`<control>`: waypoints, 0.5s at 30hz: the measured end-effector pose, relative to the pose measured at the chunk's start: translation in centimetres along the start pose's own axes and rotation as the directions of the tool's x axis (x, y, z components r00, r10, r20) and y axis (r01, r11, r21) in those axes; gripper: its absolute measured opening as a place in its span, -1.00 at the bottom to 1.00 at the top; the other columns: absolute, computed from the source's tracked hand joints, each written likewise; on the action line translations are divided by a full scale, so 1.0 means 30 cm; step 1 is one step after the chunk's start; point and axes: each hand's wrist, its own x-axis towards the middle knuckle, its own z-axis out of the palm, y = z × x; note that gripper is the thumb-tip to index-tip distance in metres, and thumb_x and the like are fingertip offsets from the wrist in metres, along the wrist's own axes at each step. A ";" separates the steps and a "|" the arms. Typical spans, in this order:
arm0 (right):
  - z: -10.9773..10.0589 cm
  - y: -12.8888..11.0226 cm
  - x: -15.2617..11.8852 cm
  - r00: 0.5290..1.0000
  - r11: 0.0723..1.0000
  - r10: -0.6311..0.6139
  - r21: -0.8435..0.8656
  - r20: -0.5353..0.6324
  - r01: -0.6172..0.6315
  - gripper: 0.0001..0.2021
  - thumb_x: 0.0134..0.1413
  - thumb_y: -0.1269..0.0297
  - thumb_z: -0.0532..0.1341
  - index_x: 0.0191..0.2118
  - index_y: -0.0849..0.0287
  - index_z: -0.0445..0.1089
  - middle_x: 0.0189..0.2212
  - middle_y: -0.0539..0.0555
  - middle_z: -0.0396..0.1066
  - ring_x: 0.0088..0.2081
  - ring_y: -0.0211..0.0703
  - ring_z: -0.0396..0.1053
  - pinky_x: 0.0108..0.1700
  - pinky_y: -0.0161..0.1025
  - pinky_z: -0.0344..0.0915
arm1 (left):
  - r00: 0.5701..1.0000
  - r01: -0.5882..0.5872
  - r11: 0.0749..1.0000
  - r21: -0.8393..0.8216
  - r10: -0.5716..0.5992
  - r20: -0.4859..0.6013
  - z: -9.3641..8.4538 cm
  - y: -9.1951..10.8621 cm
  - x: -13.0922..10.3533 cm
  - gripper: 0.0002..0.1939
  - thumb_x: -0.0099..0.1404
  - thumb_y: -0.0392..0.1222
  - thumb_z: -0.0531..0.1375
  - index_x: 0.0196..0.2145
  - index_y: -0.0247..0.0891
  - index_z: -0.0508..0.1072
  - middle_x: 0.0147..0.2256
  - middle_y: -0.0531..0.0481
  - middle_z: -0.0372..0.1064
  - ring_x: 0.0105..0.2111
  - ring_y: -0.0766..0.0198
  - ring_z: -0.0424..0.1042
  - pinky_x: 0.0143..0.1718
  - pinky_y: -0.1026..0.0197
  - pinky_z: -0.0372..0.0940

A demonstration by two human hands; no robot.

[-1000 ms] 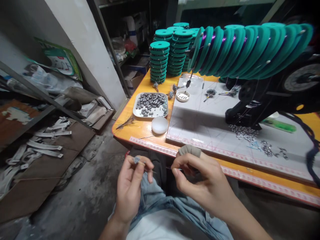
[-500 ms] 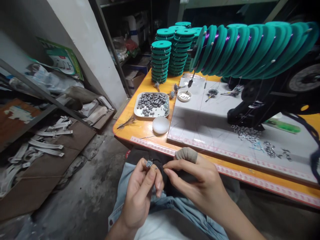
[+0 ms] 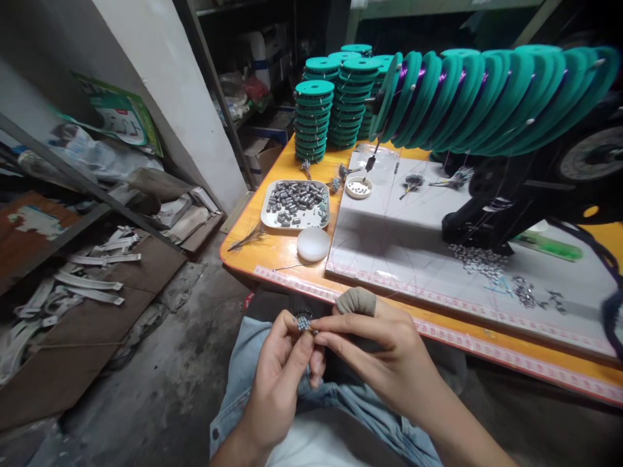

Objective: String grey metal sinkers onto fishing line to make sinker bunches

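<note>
Over my lap, my left hand [image 3: 280,370] pinches a small bunch of blue-grey beads [image 3: 304,322] between thumb and fingers. The bead ends face up, and the rest of the bunch is hidden in the fingers. My right hand [image 3: 374,344] reaches in from the right, its thumb and forefinger drawn together at the right edge of the bunch. Whatever is between those two fingertips is too small to make out. A grey-green cloth sleeve [image 3: 357,301] covers one finger of my right hand.
Beyond my hands, a yellow table [image 3: 243,224] bears a white tray [image 3: 265,220] of dark metal cylinders, a round white lid [image 3: 313,244] and a small dish [image 3: 359,188]. Green spools [image 3: 314,120] stand stacked behind. More spools hang on a black machine [image 3: 477,220] at right.
My right hand has moved left, bringing its fingertips from just beside the bead bunch onto its edge. My left hand has shifted slightly right with the bunch.
</note>
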 end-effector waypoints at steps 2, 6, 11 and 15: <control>0.001 -0.003 0.003 1.000 1.000 -0.001 -0.009 0.000 0.001 -0.88 0.22 0.44 0.31 -0.20 0.13 0.61 -0.42 0.04 0.48 -0.39 -0.23 0.41 -0.36 -0.29 0.36 | 1.000 -0.004 1.000 0.026 0.004 -0.014 -0.001 0.001 -0.003 -0.72 0.42 -0.03 0.21 -0.34 -0.20 0.23 -0.55 0.15 0.22 -0.54 0.43 0.19 -0.49 0.36 0.11; 0.017 -0.006 -0.001 1.000 0.999 0.000 -0.044 0.019 0.001 -0.90 0.18 0.45 0.30 -0.32 0.15 0.57 -0.50 0.00 0.46 -0.45 -0.25 0.39 -0.40 -0.29 0.30 | 0.990 -0.008 0.997 0.076 0.018 -0.139 0.011 0.000 -0.005 -0.71 0.39 -0.04 0.24 -0.36 -0.20 0.24 -0.55 0.14 0.21 -0.52 0.39 0.18 -0.47 0.33 0.11; 0.014 -0.003 -0.014 0.993 0.973 -0.096 -0.216 -0.067 0.080 -0.88 0.06 0.49 0.26 -0.44 0.16 0.44 -0.55 -0.04 0.31 -0.49 -0.25 0.26 -0.46 -0.27 0.16 | 0.924 -0.276 0.953 0.125 0.299 -0.239 -0.008 0.024 0.030 -0.67 0.40 -0.11 0.23 -0.44 -0.20 0.20 -0.54 0.15 0.12 -0.51 0.37 0.15 -0.42 0.28 0.16; -0.028 -0.005 -0.018 0.989 0.963 -0.112 -0.256 -0.098 0.084 -0.88 0.14 0.52 0.25 -0.36 0.17 0.43 -0.47 0.00 0.32 -0.42 -0.23 0.29 -0.40 -0.25 0.22 | 0.862 -0.337 0.912 0.236 0.399 -0.313 -0.067 0.061 0.049 -0.72 0.38 -0.13 0.25 -0.43 -0.22 0.27 -0.50 0.14 0.21 -0.52 0.38 0.21 -0.41 0.27 0.20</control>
